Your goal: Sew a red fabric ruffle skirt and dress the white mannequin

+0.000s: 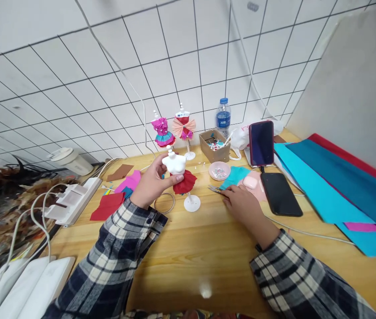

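My left hand (152, 180) is closed around the waist of a small white dress-form mannequin (175, 164), thumb in front. A short red crepe-paper skirt (185, 183) flares below the thumb. The round white base (192, 203) of its stand is on the wooden table. To the right, my right hand (242, 204) lies low on the table with its fingertips on the dark end of a small metal tool with two pointed tips (215, 189), which looks like tweezers. Turquoise paper (236, 177) and a pale pink case (250, 182) sit just beyond that hand.
Two dressed mannequins (163, 133) stand behind, near a cardboard box (215, 153), a pink bead dish (219, 171) and a water bottle (223, 117). Phones (281, 195) and coloured paper sheets (337, 186) lie right. Red paper (108, 206) and a power strip (75, 204) are left.
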`<state>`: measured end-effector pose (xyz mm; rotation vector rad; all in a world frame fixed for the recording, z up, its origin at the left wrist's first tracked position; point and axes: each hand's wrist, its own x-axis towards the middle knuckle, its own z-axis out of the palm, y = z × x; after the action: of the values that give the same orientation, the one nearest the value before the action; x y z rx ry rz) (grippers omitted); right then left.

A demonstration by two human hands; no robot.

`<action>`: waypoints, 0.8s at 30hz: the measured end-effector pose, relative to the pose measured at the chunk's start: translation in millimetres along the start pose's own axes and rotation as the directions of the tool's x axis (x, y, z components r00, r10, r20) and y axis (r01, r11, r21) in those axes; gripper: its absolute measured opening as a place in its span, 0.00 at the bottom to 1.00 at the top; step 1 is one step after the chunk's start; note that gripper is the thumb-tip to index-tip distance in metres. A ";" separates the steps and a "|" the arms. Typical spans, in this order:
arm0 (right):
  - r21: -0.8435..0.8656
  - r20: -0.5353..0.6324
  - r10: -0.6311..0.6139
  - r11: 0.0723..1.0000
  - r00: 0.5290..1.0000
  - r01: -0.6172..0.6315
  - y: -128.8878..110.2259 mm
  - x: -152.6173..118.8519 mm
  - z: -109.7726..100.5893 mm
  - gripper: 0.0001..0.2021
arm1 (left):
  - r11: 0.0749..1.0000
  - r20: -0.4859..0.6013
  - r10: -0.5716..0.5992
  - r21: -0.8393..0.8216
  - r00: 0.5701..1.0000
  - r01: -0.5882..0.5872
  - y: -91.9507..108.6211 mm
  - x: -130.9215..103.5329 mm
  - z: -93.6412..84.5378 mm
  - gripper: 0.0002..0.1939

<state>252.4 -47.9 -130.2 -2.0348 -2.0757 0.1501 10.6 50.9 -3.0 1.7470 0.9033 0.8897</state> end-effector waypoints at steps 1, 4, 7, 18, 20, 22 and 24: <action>-0.007 0.005 0.024 1.000 1.000 -0.024 0.5 -0.1 -0.2 0.15 | 1.000 -0.007 0.007 0.007 1.000 -0.007 0.1 0.1 0.3 0.35; 0.000 0.011 0.040 0.999 0.999 -0.040 2.5 0.3 -1.8 0.13 | 0.999 0.010 0.025 0.039 1.000 -0.025 0.5 -2.4 -2.1 0.36; 0.038 -0.003 0.048 0.998 0.999 -0.047 3.1 0.8 -2.7 0.12 | 0.998 0.000 0.042 0.042 0.999 -0.042 -2.5 -12.6 -13.8 0.41; 0.121 -0.002 -0.005 0.993 1.000 0.005 -4.6 -0.4 15.8 0.13 | 0.860 -0.299 -0.180 0.414 0.937 0.297 -96.9 -89.2 -93.6 0.29; 0.113 -0.032 -0.001 0.994 0.999 0.004 -2.1 -0.7 21.2 0.13 | 0.725 -0.341 -0.194 0.581 0.920 0.369 -118.1 -94.8 -106.9 0.27; 0.102 -0.081 -0.004 0.995 0.997 0.012 1.2 -1.6 26.6 0.13 | 0.648 -0.390 -0.178 0.644 0.903 0.406 -133.5 -99.6 -119.4 0.23; 0.089 -0.126 -0.002 0.996 0.992 0.013 4.9 -2.9 31.9 0.13 | 0.580 -0.440 -0.158 0.683 0.884 0.444 -143.3 -104.7 -129.8 0.18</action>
<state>249.7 -47.8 -162.5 -1.9319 -1.9652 0.1087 -176.7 52.9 -118.1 2.0531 1.9951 0.5861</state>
